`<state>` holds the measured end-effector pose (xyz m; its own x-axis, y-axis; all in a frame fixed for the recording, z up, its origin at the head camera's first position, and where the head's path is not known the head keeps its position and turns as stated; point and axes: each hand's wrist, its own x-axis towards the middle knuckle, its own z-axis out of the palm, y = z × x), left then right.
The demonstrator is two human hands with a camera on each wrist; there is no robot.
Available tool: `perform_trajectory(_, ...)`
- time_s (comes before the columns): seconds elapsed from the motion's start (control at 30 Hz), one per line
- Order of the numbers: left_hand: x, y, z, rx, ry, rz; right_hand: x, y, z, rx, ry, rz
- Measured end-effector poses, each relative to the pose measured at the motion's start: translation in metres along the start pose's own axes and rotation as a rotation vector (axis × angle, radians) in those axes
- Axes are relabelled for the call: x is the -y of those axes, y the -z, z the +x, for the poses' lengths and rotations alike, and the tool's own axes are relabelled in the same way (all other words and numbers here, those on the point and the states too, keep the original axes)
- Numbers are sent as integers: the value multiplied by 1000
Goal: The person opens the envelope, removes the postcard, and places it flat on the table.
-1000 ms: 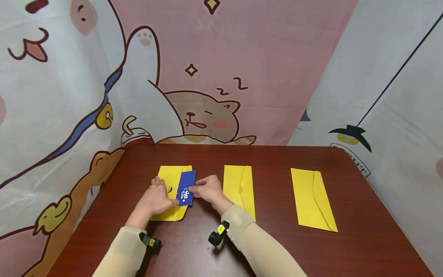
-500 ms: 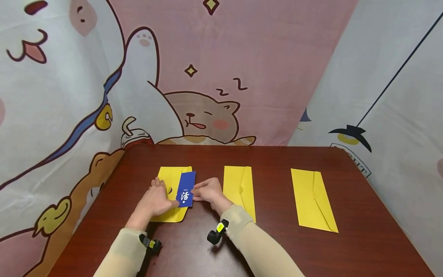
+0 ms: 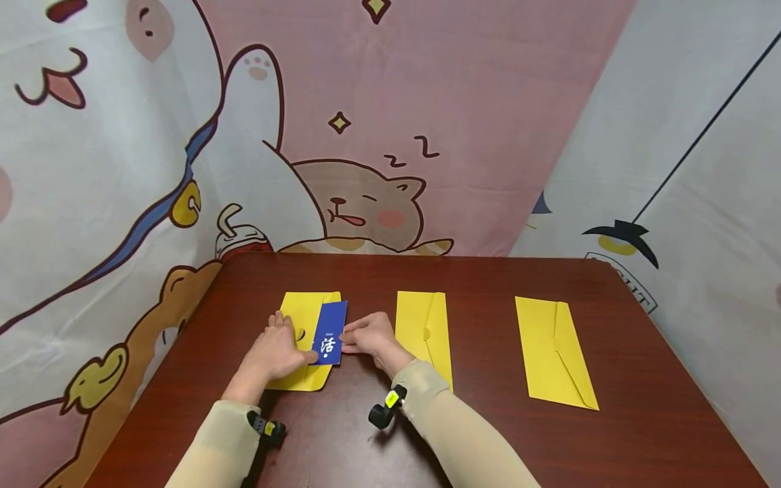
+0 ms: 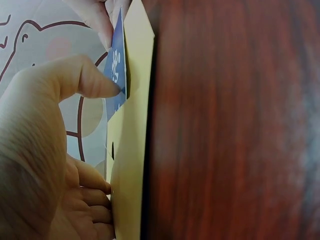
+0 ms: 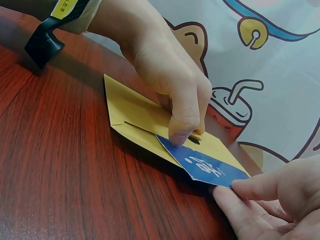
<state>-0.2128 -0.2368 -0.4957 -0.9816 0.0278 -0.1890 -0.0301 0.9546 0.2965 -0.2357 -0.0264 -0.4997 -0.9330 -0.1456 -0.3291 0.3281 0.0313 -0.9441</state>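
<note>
At the left of the table lies a yellow envelope. A blue card with white lettering sticks partway out of its right side, its inner part hidden inside. My left hand rests on the envelope, the thumb pressing on the card near its lower corner. From the right, my right hand pinches the card's outer edge between thumb and fingers. The right wrist view shows the card slanting out past the envelope's flap edge, with the right fingertips at its free edge.
Two more yellow envelopes lie on the brown table: a middle envelope partly behind the right forearm, and a right envelope farther over. A cartoon-printed cloth hangs behind the table. Each wrist carries a small black camera.
My right fingertips have shifted slightly toward the card's outer edge and overlap less of it. The left hand, card and envelopes stay in place.
</note>
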Motion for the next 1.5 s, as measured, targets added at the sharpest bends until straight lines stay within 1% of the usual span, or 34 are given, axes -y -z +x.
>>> perform_trajectory(0.07, 0, 0, 0, -2, 3, -4, 1, 0, 0, -2, 3, 1)
perform_trajectory(0.37, -2, 0, 1, -11, -5, 3, 2, 2, -2, -17, 30, -73)
perform_trajectory(0.73, -3, -1, 1, -16, -10, 11, 2, 6, -4, -46, 59, -99)
perform_trajectory(0.97, -2, 0, 0, -15, -1, -2, 4, 13, -4, -38, 34, -97)
perform_trajectory(1.2, -2, 1, -1, -4, 13, -29, 5, 20, -5, -31, 36, -112)
perform_trajectory(1.33, -1, 1, 0, -7, 7, -27, 5, 26, -6, -32, 27, -129)
perform_trajectory(1.5, 0, 1, 0, -4, 4, -33, 5, 34, -5, -24, 26, -124)
